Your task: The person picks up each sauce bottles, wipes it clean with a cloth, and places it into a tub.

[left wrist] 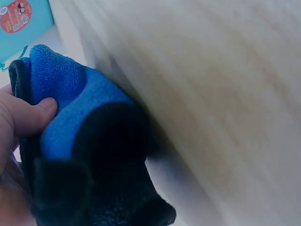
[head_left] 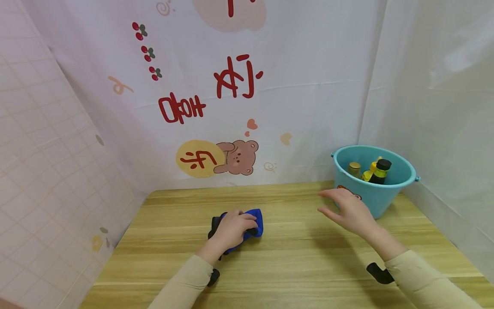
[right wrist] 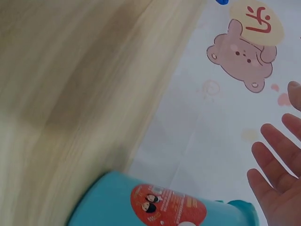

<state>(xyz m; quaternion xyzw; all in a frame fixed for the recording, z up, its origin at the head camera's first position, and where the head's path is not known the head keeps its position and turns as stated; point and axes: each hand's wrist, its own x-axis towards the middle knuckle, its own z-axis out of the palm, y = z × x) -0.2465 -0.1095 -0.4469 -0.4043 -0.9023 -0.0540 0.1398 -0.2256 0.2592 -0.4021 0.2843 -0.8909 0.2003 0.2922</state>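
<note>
My left hand (head_left: 230, 229) grips a bunched blue-and-black cloth (head_left: 256, 218) over the left-middle of the wooden table. In the left wrist view the thumb presses on the blue terry side of the cloth (left wrist: 70, 80), while its black part folds over below. Part of the cloth is hidden under the hand in the head view. Held in the air just left of a light-blue bucket (head_left: 382, 199), my right hand (head_left: 349, 212) has nothing in it. Its fingers (right wrist: 275, 165) are spread and relaxed in the right wrist view.
Inside the bucket stand a black-capped bottle (head_left: 381, 171), a yellow bottle (head_left: 368, 173) and a gold-lidded container (head_left: 353, 168). The wooden table (head_left: 293, 266) meets a white curtain (head_left: 308, 128) printed with a bear and red characters at the back, with more sheeting on both sides.
</note>
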